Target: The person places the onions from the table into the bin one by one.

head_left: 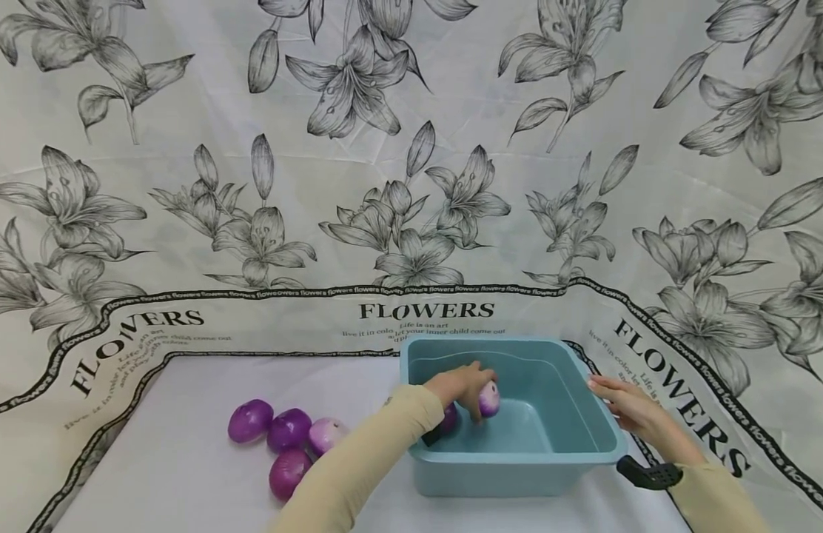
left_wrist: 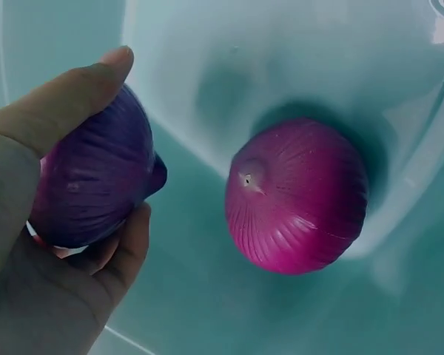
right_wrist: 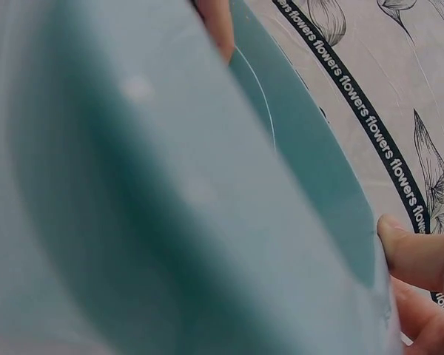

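Observation:
Inside the blue plastic basin [head_left: 511,457], my left hand [head_left: 461,386] grips a purple onion [left_wrist: 96,174] by its sides. The thumb [left_wrist: 74,96] lies over the top of it, with the other fingers curled beneath. In the head view the held onion's pale end [head_left: 489,400] faces outward. Another onion [left_wrist: 300,196], magenta, rests on the basin floor, partly hidden by the left wrist in the head view. My right hand [head_left: 631,407] holds the basin's right rim, its thumb [right_wrist: 414,255] against the edge in the right wrist view.
Several onions, among them a magenta one [head_left: 290,474] and a pale one [head_left: 328,435], lie grouped on the white tabletop [head_left: 165,459] left of the basin. A flower-printed cloth [head_left: 358,185] hangs behind. A black strap [head_left: 647,474] circles the right wrist.

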`<state>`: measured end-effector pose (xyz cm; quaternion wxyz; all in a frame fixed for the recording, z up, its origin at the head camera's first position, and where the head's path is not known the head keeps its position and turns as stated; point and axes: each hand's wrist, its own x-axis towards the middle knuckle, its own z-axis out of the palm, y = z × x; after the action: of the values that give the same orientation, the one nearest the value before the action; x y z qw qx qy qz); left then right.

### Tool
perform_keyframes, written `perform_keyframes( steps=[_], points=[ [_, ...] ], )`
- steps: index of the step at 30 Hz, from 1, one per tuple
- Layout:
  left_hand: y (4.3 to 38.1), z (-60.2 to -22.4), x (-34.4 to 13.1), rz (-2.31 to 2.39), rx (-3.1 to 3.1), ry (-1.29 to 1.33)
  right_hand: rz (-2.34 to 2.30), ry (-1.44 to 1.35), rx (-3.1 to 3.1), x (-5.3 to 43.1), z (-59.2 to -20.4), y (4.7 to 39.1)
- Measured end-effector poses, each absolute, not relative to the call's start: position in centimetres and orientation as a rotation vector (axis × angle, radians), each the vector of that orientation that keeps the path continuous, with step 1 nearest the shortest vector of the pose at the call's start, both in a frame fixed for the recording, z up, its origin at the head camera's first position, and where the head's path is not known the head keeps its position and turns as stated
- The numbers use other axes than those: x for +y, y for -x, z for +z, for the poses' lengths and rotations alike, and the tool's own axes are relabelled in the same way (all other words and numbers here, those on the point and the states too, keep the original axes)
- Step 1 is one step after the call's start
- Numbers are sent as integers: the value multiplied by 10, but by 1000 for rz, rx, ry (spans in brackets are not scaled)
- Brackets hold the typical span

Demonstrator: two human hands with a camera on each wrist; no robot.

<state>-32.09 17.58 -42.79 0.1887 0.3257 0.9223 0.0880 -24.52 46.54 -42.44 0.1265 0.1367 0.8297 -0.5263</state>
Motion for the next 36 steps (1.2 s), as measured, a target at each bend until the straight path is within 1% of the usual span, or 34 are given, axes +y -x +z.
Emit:
perform_keyframes(
  steps=[10, 22, 29, 36],
  points=[
    [317, -435, 158, 105, 2615, -753, -1550, -336, 2415, 458, -425, 247],
    [323, -447, 150, 216, 2605, -658, -1567, -357, 2400, 452, -430, 252],
    [321, -446, 149, 255, 2653, -648, -1579, -371, 2392, 448, -429, 250],
    [317, -446, 148, 332, 2693, -538, -1586, -378, 2385, 446, -428, 249]
  ],
)
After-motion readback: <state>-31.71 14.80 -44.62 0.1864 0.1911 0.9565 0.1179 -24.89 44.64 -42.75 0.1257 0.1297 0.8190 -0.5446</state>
